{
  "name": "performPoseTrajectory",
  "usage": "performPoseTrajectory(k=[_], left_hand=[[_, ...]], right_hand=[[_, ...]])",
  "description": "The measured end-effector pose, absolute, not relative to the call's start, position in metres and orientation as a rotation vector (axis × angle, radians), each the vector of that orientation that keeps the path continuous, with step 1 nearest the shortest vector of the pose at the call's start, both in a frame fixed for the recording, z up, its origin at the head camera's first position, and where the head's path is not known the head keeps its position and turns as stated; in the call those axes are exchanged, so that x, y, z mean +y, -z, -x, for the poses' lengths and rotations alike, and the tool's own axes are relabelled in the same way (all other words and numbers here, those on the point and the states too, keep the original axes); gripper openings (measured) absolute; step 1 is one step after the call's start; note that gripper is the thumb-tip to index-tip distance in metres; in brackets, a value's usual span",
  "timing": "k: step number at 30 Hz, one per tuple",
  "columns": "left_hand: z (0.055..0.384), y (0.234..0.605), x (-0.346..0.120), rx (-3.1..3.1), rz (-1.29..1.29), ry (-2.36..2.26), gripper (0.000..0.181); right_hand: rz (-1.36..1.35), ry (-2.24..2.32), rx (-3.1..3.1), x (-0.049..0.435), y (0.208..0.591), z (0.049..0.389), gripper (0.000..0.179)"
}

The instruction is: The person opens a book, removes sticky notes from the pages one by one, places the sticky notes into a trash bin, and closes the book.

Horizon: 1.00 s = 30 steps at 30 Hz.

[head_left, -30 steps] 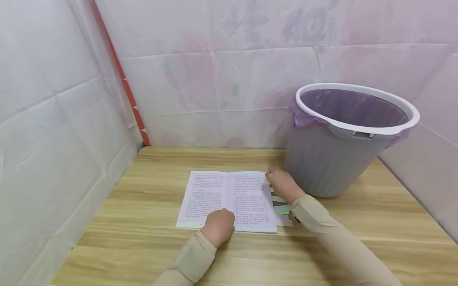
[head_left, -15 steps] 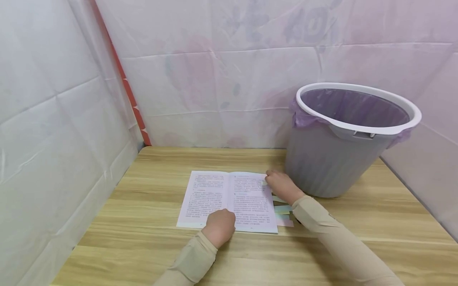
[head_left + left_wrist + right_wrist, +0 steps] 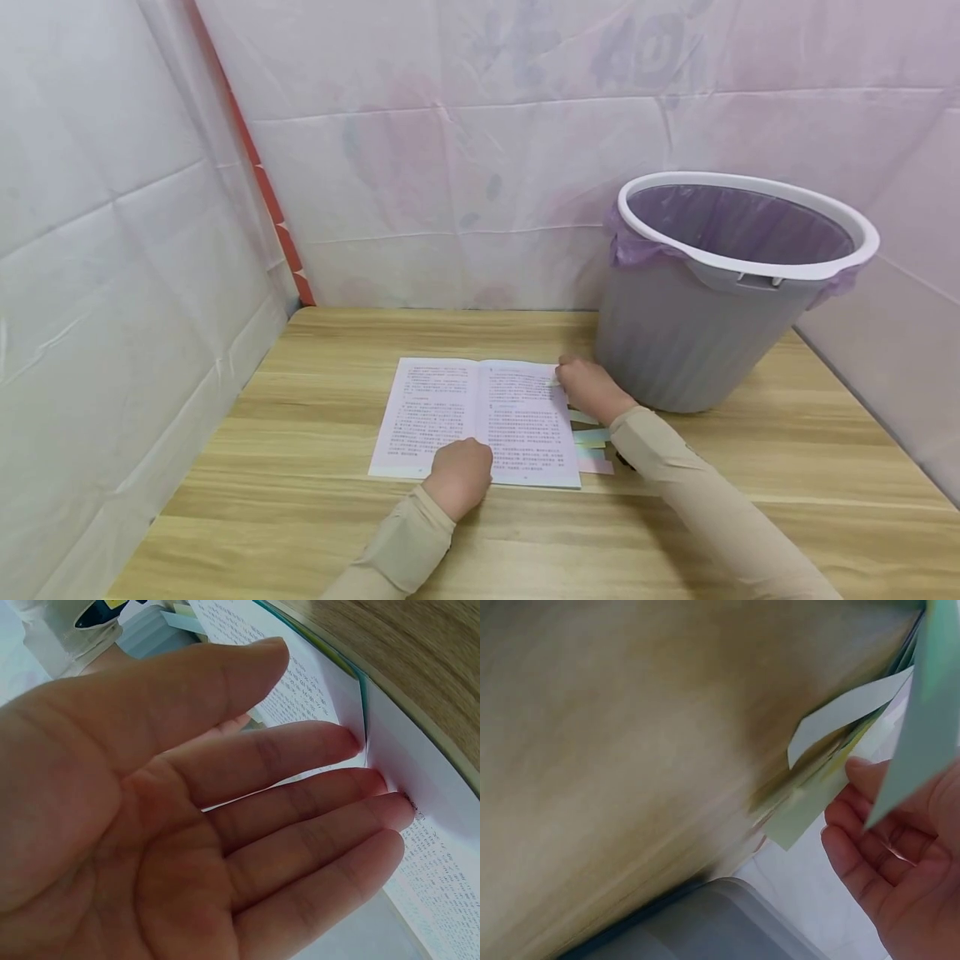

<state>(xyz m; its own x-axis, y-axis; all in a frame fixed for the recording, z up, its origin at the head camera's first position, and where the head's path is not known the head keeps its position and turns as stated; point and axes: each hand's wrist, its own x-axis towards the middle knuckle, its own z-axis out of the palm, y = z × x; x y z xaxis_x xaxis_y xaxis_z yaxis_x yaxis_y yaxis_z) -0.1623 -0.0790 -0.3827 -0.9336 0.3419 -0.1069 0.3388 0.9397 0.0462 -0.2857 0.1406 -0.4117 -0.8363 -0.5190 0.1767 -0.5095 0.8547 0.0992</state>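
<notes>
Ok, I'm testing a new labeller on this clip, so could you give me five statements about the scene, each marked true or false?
1. The book lies open on the table. True.
2. Coloured tabs stick out past the book's right edge in the head view. True.
3. The left hand is at the book's edge farthest from the person. False: it is at the near edge, by the spine.
4. The right hand is beside the upper part of the tabbed edge in the head view. True.
5. The bin has no liner. False: a purple liner hangs out around its top.
</notes>
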Motion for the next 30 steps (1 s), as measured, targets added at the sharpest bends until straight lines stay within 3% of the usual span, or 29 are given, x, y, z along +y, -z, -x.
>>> performPoseTrajectory(k=[19, 24, 30], left_hand=[[0.162, 0.384, -0.078, 2.984, -0.53, -0.054, 0.013], [0.161, 0.383, -0.078, 2.978, -0.511, -0.054, 0.012], [0.16, 0.382, -0.077, 2.987, -0.525, -0.032, 0.013]], right_hand=[[-0.627, -0.131, -2.867, 0.142, 0.399, 0.283, 0.01], [-0.679, -0.26, -2.71, 0.139, 0.37, 0.27, 0.008], [-0.873, -0.338, -2.245, 0.145, 0.3, 0.235, 0.011]])
